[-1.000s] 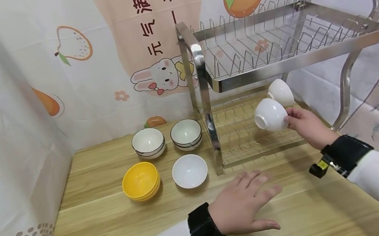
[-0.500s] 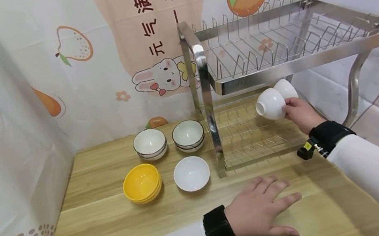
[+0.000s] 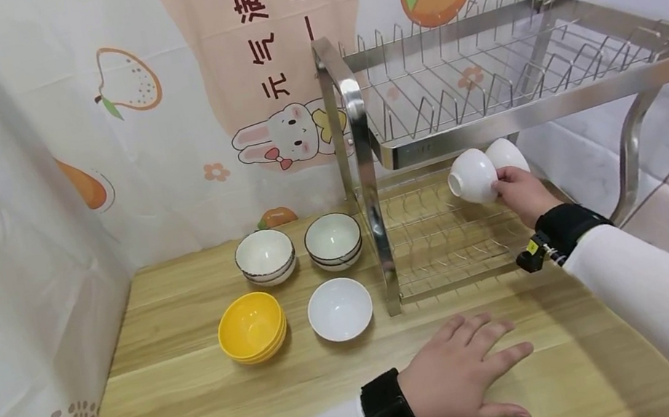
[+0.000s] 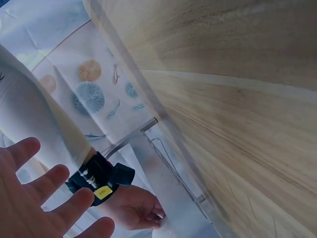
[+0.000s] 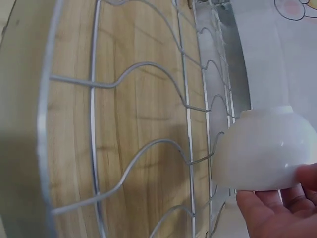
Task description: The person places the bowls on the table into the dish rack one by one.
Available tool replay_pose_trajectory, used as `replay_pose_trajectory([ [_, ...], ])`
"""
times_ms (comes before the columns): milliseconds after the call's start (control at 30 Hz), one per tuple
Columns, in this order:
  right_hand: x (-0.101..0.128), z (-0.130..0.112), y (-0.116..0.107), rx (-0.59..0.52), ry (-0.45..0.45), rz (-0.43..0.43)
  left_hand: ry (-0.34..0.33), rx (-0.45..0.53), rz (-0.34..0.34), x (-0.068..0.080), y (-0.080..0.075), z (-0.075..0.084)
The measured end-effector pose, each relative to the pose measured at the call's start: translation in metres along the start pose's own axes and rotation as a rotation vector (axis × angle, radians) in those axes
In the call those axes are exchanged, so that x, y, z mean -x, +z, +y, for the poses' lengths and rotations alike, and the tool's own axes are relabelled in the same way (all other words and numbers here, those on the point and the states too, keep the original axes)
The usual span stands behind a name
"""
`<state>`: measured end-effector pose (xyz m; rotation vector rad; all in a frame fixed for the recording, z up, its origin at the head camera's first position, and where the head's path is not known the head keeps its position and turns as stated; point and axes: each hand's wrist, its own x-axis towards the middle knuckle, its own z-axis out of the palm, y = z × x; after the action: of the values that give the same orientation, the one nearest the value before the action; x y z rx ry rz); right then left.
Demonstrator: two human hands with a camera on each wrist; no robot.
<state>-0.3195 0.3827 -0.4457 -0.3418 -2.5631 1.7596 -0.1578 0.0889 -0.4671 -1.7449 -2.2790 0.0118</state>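
Note:
My right hand pinches a white bowl by its rim, tilted on its side with the foot facing left, over the lower tier of the metal dish rack. Just behind it a second white bowl leans on that tier, partly covered by the held one. In the right wrist view the thumb and fingers sit at the rim of the held bowl, beside the rack wires. My left hand is spread over the table in front of the rack, palm down, holding nothing; its fingers show in the left wrist view.
Left of the rack on the wooden table stand stacked yellow bowls, a white bowl and two stacks of dark-rimmed bowls, one at left and one at right. The rack's upper tier overhangs the right hand.
My right hand has carried the white bowl up and back, close against the second bowl on the lower tier. The left hand has shifted slightly right and nearer, still spread.

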Motion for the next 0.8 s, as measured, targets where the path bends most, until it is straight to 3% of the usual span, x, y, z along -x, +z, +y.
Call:
replay_pose_trajectory([
  [333,-0.003,0.001,0.004,0.201,0.021,0.035,-0.029,0.01,-0.001,0.007,0.003,-0.001],
  [800,-0.003,0.003,0.004,0.335,0.011,0.036,-0.055,0.007,-0.003,0.012,0.005,-0.006],
])
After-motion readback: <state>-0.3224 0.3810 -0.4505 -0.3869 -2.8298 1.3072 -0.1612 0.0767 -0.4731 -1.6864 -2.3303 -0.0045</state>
